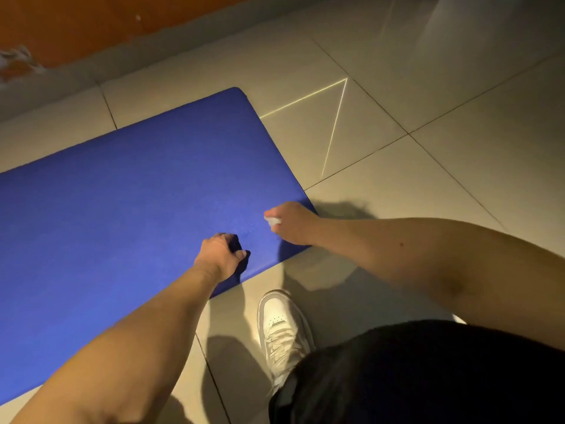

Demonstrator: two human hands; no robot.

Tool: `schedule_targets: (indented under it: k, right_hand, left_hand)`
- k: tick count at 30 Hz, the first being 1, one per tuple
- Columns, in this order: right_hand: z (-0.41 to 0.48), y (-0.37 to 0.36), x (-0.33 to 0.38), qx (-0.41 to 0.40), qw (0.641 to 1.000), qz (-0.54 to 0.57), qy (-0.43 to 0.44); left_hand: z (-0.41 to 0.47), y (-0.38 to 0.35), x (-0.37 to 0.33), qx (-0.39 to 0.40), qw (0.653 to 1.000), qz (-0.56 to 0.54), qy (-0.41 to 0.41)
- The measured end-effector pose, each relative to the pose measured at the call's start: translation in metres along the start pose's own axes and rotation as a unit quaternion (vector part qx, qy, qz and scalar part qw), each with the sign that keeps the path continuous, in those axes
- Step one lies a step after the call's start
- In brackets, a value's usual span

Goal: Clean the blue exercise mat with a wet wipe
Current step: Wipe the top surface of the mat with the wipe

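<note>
The blue exercise mat [128, 191] lies flat on the tiled floor and fills the left half of the view. My left hand [220, 257] rests on the mat near its front edge with curled fingers; whether it grips anything cannot be made out. My right hand [292, 223] is over the mat's near right corner and pinches a small crumpled white wet wipe [273, 221], which pokes out between thumb and fingers. Most of the wipe is hidden inside the hand.
Beige floor tiles [397, 185] surround the mat. My white sneaker [279, 328] stands on the floor just in front of the mat's edge. An orange wall with a grey skirting [91, 68] runs along the far side. Thin light streaks cross the tiles.
</note>
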State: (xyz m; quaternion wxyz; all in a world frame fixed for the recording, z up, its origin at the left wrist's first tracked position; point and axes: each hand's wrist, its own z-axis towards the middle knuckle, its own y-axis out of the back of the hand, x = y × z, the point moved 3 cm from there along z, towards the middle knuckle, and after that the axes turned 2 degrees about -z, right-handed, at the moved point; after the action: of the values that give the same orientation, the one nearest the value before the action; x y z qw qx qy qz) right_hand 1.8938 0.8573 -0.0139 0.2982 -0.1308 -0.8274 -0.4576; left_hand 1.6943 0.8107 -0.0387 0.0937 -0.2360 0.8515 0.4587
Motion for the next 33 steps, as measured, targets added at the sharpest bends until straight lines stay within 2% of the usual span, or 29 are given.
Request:
schedule_targets:
  k: [3,6,7,9,12,14,16,18,19,21,23,25,29,32,33]
  right_hand:
    - [0.014,0.046,0.037,-0.036,0.992,0.121,-0.005]
    - [0.014,0.071,0.072,-0.042,0.983,0.178,0.004]
    - [0.011,0.078,0.084,-0.040,0.979,0.201,0.008]
    - [0.003,0.092,0.103,-0.038,0.974,0.225,0.010]
    - [-0.009,0.105,0.126,-0.015,0.980,0.198,-0.005]
    - [-0.015,0.114,0.138,-0.013,0.995,0.098,-0.031]
    - [-0.021,0.126,0.148,-0.058,0.996,-0.019,-0.060]
    - [-0.027,0.132,0.156,-0.097,0.992,-0.045,-0.067]
    - [-0.028,0.130,0.157,-0.089,0.993,-0.025,-0.067]
    - [-0.025,0.121,0.153,-0.047,0.991,0.097,-0.080]
    - [-0.020,0.108,0.141,-0.020,0.963,0.243,-0.115]
    - [-0.012,0.092,0.123,-0.018,0.939,0.311,-0.147]
    - [-0.001,0.059,0.063,-0.068,0.925,0.328,-0.179]
    - [0.002,0.043,0.009,-0.091,0.965,0.196,-0.150]
    - [0.001,0.038,-0.008,-0.090,0.969,0.185,-0.137]
  left_hand:
    - [-0.009,0.035,-0.021,-0.033,0.975,-0.218,0.021]
    - [-0.021,0.075,-0.047,-0.056,0.917,-0.395,0.022]
    - [-0.027,0.087,-0.055,-0.057,0.896,-0.441,0.014]
    - [-0.040,0.108,-0.070,-0.065,0.877,-0.476,-0.015]
    - [-0.061,0.130,-0.084,-0.100,0.868,-0.483,-0.046]
    - [-0.070,0.140,-0.088,-0.134,0.872,-0.469,-0.046]
    - [-0.075,0.146,-0.092,-0.158,0.881,-0.443,-0.045]
    - [-0.074,0.148,-0.095,-0.171,0.888,-0.424,-0.049]
    - [-0.072,0.146,-0.096,-0.175,0.890,-0.417,-0.054]
    - [-0.071,0.141,-0.099,-0.176,0.897,-0.402,-0.057]
    - [-0.065,0.132,-0.101,-0.166,0.905,-0.388,-0.053]
    - [-0.057,0.117,-0.100,-0.155,0.913,-0.376,-0.045]
    - [-0.042,0.070,-0.093,-0.129,0.923,-0.362,-0.033]
    - [-0.036,0.031,-0.083,-0.113,0.942,-0.315,-0.008]
    - [-0.034,0.019,-0.079,-0.104,0.951,-0.292,0.006]
